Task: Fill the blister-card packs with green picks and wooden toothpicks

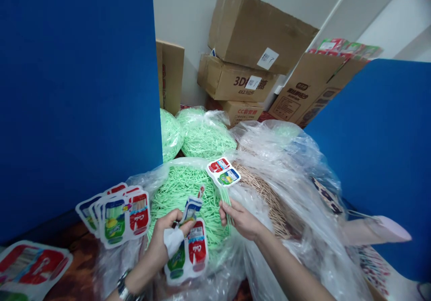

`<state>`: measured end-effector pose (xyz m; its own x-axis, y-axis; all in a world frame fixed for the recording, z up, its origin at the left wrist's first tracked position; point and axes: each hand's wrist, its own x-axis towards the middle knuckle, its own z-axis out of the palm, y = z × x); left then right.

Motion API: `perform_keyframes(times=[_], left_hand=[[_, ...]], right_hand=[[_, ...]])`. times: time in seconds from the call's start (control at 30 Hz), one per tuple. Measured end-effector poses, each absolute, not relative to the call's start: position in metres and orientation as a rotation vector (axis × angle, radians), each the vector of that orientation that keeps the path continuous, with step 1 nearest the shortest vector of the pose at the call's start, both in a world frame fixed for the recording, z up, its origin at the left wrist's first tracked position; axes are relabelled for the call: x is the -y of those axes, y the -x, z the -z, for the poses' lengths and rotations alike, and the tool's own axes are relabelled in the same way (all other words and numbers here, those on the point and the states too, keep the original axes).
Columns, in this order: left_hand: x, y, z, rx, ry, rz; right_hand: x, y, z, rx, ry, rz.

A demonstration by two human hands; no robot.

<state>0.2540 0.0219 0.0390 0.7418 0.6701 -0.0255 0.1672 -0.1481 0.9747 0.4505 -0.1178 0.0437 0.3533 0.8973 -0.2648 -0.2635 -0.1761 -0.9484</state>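
Note:
My left hand (171,229) is closed around a folded blue-and-white printed packet (192,207). Something white is wrapped about the palm side of that hand. Directly below lies a flat cola-and-lemon printed pack (197,249), partly covered by the hand; whether the fingers also grip it I cannot tell. My right hand (240,218) pinches a small bundle of thin green sticks (225,195). At the bundle's upper end is another red-and-green printed pack (224,172); how the two join is unclear. Under both hands is an open plastic bag of green sticks (178,182).
Several printed packs (124,211) lie overlapped at the left, with one more pack (32,269) nearer. Brown sticks (269,198) fill a clear bag at right. Behind are tied bags of green sticks (208,139) and stacked cartons (235,81). Blue panels (77,90) flank both sides.

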Motion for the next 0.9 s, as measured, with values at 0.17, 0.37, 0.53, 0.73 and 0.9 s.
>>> perform_keyframes(times=[0.17, 0.37, 0.53, 0.73, 0.9], left_hand=[[-0.019, -0.256, -0.042, -0.680, -1.770, -0.561], [-0.009, -0.266, -0.039, -0.602, -1.913, -0.701], [-0.001, -0.271, -0.040, -0.473, -2.056, -0.802], [0.002, -0.272, -0.045, -0.467, -2.105, -0.833], [0.002, -0.274, -0.047, -0.448, -2.088, -0.865]], right_hand=[[0.112, -0.444, -0.061, 0.762, 1.410, -0.990], [0.094, -0.419, -0.104, 0.734, 1.251, -0.593], [0.077, -0.397, -0.126, 0.874, 1.301, -0.274], [0.070, -0.386, -0.117, 0.975, 1.457, -0.177], [0.066, -0.380, -0.107, 0.992, 1.496, -0.110]])
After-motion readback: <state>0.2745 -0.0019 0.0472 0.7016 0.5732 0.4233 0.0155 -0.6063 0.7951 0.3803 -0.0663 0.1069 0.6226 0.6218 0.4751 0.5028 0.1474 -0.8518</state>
